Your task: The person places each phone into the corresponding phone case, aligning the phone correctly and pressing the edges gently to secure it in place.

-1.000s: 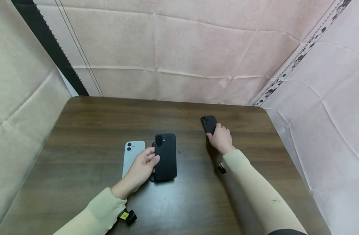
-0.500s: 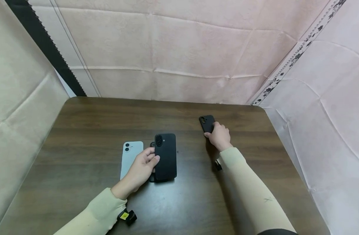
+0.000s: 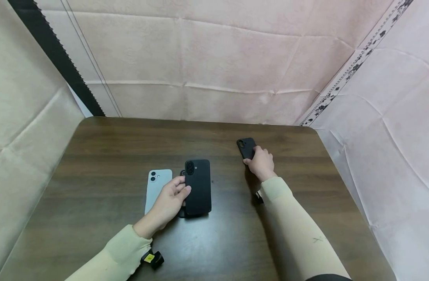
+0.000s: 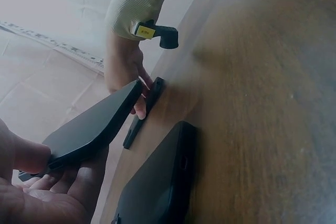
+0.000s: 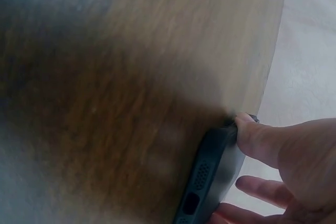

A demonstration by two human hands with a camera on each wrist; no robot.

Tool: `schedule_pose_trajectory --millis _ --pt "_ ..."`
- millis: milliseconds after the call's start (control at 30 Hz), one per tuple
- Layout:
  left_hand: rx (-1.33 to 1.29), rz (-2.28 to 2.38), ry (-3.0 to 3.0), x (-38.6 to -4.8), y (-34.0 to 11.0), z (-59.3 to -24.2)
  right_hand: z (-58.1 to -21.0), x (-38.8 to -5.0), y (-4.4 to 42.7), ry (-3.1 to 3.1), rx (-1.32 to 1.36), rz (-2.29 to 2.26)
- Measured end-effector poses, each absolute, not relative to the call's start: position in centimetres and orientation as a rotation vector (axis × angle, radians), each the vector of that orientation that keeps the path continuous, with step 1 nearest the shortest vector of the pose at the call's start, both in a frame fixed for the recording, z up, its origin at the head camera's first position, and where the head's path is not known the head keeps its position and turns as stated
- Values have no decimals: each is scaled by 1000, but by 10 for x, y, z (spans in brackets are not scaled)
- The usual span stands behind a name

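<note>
My left hand (image 3: 170, 197) pinches a black phone (image 3: 198, 187) by its left edge, thumb on top and fingers beneath. In the left wrist view this phone is tilted and raised off the table. A second dark phone (image 4: 157, 179) lies flat below it, mostly covered in the head view. Left of these lies a light blue phone (image 3: 156, 189), partly hidden behind my left hand. Farther back on the right, my right hand (image 3: 262, 163) grips a black phone case (image 3: 246, 147) by its near end. Speaker holes and a port cutout show on the case's edge in the right wrist view.
Everything lies on a brown wood-grain table (image 3: 105, 156) with rounded far corners. Pale cloth (image 3: 228, 66) hangs behind the far edge and at both sides. Each wrist carries a small black camera, the left one (image 3: 152, 258) with a yellow label.
The head view has shifted slightly. My right forearm has swung a little to the left, its hand still gripping the case. The left hand keeps its hold on the black phone.
</note>
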State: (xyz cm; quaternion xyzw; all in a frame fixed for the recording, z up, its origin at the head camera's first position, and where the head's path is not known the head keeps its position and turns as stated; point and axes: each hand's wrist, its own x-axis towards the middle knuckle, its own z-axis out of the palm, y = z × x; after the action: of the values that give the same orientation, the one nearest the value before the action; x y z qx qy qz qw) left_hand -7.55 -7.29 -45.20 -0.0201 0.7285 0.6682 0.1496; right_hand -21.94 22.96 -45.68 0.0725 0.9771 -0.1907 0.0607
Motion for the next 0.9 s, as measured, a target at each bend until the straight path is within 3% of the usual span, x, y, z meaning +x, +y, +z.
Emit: schedule_pose_trajectory --millis 900 --pt "-31 1981 2059 -76 -72 -455 -457 -214 219 3081 223 -588"
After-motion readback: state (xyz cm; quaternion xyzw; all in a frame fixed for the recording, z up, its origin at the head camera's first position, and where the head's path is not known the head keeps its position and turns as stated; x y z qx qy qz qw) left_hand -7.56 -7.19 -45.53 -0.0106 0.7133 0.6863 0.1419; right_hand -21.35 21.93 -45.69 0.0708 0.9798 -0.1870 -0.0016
